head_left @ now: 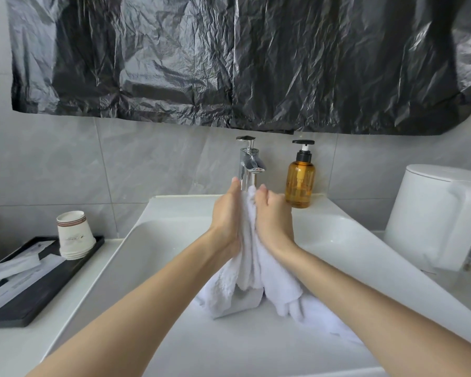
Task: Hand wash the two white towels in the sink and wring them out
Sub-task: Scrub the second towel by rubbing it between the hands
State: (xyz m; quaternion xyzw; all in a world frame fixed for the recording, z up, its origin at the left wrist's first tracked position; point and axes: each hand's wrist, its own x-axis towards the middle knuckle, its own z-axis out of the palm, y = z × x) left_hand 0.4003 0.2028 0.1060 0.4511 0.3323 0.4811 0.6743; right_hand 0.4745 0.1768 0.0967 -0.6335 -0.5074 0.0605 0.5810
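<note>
L hand (pixel 226 213) & R hand (pixel 273 216) are raised at frame centre, just below the faucet (pixel 249 161), w/ a white towel (pixel 249 257) squeezed btwn them. L hand: fingers straight, palm flat against the towel's left side. R hand: knuckles bent, fingers curled into the cloth, gripping it; fingertips mostly hidden. Towel top pokes out btwn the 2 hands, and the rest hangs in folds down to the basin.

Sink (pixel 174 240): white, fills centre and lower frame. It holds the towel's lower end plus more white cloth (pixel 324 319) spread on the floor of the basin, lower right of centre. Can't tell if that is the 2nd towel or part of the 1st.

Tray (pixel 33 295): black, flat, on the white bench (pixel 17 346) at left. It holds a stack of paper cups (pixel 74 235), upside down, at its far end, and several flat packets (pixel 8 268) nearer the left edge.

Bottle (pixel 299 180): amber, black pump, on the sink's back ledge just right of the faucet. Pump tube shows through; fill level unclear.

Black plastic sheet (pixel 229 63) hangs across the whole upper frame, over grey wall tiles. White toilet tank (pixel 433 213) at right edge.
</note>
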